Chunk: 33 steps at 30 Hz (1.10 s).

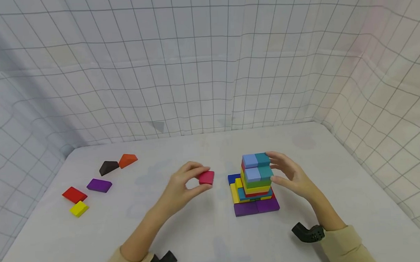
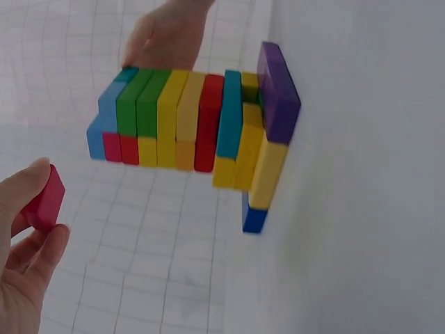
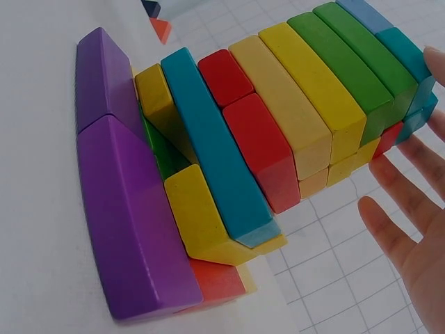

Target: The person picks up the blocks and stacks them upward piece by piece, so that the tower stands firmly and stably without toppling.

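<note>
In the head view my left hand (image 1: 179, 190) pinches a pinkish-red block (image 1: 206, 177) between thumb and fingertips, left of the tower and off the table. A layered tower of coloured blocks (image 1: 257, 183) stands upright on a wider base of purple (image 1: 246, 208), blue and yellow blocks. Light blue and teal blocks (image 1: 266, 173) form its stepped top. My right hand (image 1: 291, 176) is at the tower's upper right side, thumb near the front teal block and fingers by the rear one. The right wrist view shows its fingers (image 3: 407, 184) extended beside the upper layers.
Loose blocks lie at the table's left: red (image 1: 75, 194), yellow (image 1: 79, 208), purple (image 1: 99, 185), black (image 1: 108, 167) and orange (image 1: 128, 160). White cloth with a dark grid (image 1: 194, 70) hangs behind and along both sides of the white table (image 1: 147, 233).
</note>
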### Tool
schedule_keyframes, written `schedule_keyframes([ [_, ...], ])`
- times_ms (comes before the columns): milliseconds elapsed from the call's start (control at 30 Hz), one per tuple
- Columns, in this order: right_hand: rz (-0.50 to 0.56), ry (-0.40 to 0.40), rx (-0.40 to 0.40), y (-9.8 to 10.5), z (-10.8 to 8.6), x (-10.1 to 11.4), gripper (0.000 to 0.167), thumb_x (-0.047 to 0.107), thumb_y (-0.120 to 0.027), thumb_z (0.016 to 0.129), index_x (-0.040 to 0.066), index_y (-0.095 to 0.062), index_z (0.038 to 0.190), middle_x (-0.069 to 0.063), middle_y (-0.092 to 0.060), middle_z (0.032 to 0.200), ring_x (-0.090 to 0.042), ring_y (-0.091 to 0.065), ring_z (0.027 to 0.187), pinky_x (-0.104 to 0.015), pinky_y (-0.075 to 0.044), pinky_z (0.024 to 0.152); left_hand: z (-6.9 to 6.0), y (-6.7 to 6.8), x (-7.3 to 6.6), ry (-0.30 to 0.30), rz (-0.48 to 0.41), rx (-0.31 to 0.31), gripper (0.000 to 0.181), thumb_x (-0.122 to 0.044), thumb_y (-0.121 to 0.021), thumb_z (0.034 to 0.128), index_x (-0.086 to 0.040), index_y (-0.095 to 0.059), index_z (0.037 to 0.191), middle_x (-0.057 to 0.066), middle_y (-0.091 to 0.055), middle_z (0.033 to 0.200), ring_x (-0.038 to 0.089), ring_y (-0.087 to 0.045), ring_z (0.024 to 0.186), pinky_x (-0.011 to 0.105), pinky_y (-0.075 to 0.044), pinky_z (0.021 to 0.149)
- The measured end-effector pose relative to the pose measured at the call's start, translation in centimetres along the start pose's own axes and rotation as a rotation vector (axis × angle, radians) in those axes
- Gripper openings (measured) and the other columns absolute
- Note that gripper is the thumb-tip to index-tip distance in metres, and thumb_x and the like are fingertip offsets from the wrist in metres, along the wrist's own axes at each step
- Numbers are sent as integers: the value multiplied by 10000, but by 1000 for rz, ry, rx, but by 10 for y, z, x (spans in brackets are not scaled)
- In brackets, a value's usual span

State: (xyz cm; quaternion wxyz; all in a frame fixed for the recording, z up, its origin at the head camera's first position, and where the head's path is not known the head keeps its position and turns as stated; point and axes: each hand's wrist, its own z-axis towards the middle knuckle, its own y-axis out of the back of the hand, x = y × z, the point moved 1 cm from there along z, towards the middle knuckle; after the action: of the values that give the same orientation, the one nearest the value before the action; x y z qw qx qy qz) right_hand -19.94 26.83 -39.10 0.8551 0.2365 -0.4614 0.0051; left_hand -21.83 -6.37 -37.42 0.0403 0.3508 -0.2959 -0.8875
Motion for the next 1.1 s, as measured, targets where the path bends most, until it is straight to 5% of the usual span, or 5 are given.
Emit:
schedule_keyframes([
  [267,10,21,3,-1,0,0,605,-123,-544,811,-63,-301,1362,-6,-402,1372,-127,-434,1207,-281,-394,978,36,-44,-27,-124,-108,-83,361,-104,-777,711,-31,-640,1037,43,-597,986,135,-541,864,232,-507,725],
  [500,-6,18,10,-1,1,0,613,-124,-546,802,-66,-299,1361,9,-394,1379,-131,-428,1222,-296,-395,980,45,-71,-38,-211,-14,-88,359,-125,-781,714,5,-632,1013,80,-550,997,172,-524,951,192,-501,773],
  [800,3,22,14,0,1,0,615,-129,-547,801,-75,-295,1360,14,-385,1386,-140,-424,1226,-286,-389,983,50,-84,-39,-231,134,-103,361,-200,-783,717,-9,-642,990,62,-510,982,160,-475,920,140,-452,777],
  [1100,17,45,14,-1,0,0,599,-102,-556,813,-82,-300,1354,-13,-390,1385,-146,-424,1225,-284,-390,982,55,-88,-37,-271,256,-136,363,-293,-793,700,-68,-661,953,56,-511,1027,186,-470,967,287,-417,838],
])
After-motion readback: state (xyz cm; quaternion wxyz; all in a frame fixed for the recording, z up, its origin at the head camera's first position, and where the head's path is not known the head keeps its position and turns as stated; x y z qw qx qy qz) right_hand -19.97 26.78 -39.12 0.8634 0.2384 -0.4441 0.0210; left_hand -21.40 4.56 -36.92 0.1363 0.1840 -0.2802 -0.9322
